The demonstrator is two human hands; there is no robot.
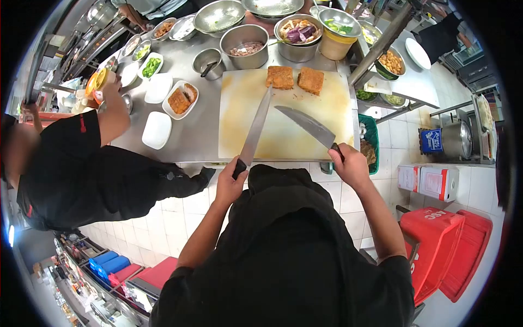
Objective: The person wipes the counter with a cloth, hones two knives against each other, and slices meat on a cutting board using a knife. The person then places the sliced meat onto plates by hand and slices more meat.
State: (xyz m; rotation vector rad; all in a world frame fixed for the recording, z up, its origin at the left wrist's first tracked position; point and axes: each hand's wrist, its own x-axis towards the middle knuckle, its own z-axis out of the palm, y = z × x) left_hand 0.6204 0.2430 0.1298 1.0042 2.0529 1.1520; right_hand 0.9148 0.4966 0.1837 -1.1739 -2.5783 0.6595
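Note:
My left hand (230,184) is closed round the black handle of a long knife (257,128). Its blade points away from me across the cutting board (234,98), with the tip at the near edge of a browned, crusted block of food (280,77). A second such block (311,81) sits just to the right, apart from the first. My right hand (351,165) grips the dark handle of a broader knife (306,125), whose blade slants up and left over the board. Whether that blade touches the board I cannot tell.
To the left, a white dish (181,100) holds similar browned pieces, beside a white lidded-looking container (157,130). Steel pots, including one with meat (248,48), line the board's far side. A co-worker (71,158) stands close on my left. A green crate (369,143) is below right.

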